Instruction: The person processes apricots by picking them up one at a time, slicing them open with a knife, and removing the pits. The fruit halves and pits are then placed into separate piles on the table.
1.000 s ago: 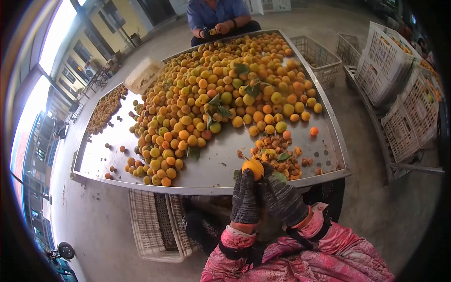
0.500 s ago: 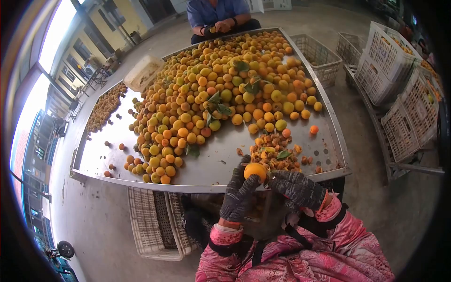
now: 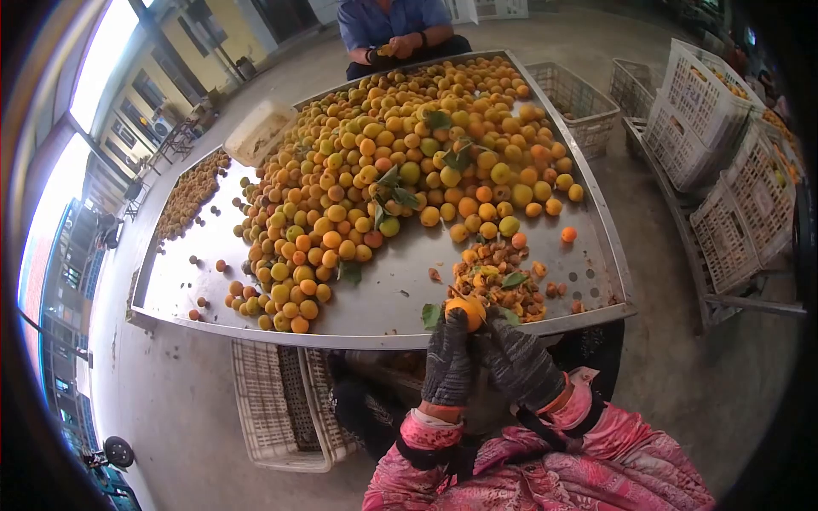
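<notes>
My left hand (image 3: 448, 366), in a dark grey knit glove, is closed around a round orange fruit (image 3: 464, 313) just over the table's near edge. A thin stem sticks up from the fruit, and green leaves show on either side of it, one leaf (image 3: 431, 317) at the left. My right hand (image 3: 521, 362), gloved alike, presses against the fruit's right side with its fingers together; what its fingertips hold I cannot tell. Right beyond the hands lies a heap of orange and brown scraps (image 3: 494, 277). Loose fruit (image 3: 358, 170) covers much of the metal table (image 3: 383, 294).
Across the table sits a person in a blue shirt (image 3: 392, 24), hands together. A whitish tub (image 3: 260, 134) rests at the table's left edge, near small brownish pieces (image 3: 189, 196). Plastic crates stand below (image 3: 264, 409), behind right (image 3: 579, 98) and stacked on a cart (image 3: 694, 119).
Both hands have drawn closer together and turned more upright around the fruit. Its stem and the green leaves beside it now show. The pile looks unchanged.
</notes>
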`<state>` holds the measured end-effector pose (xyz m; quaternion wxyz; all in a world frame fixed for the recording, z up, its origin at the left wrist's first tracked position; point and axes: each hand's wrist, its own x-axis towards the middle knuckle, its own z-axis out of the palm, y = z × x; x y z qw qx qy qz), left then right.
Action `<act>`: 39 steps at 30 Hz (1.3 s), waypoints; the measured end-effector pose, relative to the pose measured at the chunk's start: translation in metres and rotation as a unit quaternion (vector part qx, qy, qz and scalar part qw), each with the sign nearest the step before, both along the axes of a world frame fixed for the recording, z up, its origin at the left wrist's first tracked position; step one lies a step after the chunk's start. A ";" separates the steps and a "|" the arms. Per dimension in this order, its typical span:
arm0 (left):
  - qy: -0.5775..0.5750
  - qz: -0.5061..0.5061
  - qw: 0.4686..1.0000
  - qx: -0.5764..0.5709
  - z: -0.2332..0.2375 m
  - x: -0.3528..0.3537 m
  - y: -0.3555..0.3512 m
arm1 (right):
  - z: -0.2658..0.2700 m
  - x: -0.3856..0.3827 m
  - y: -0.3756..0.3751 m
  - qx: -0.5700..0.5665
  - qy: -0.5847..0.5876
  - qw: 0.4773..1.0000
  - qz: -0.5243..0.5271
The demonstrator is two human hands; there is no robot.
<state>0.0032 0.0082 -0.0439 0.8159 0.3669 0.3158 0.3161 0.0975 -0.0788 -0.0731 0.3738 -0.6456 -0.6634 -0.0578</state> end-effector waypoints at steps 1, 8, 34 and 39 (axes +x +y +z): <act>0.001 0.001 1.000 0.001 0.000 -0.003 0.001 | 0.002 0.003 0.000 0.001 0.001 1.000 0.001; 0.052 -0.004 0.991 0.125 -0.001 -0.009 0.000 | 0.001 0.040 -0.001 -0.082 0.245 0.940 0.222; 0.068 0.052 0.996 0.036 0.000 0.004 -0.007 | 0.004 0.014 -0.007 -0.051 -0.006 0.998 0.030; 0.040 0.062 0.992 0.100 -0.008 -0.001 -0.007 | 0.009 0.031 -0.004 -0.084 0.166 0.956 0.227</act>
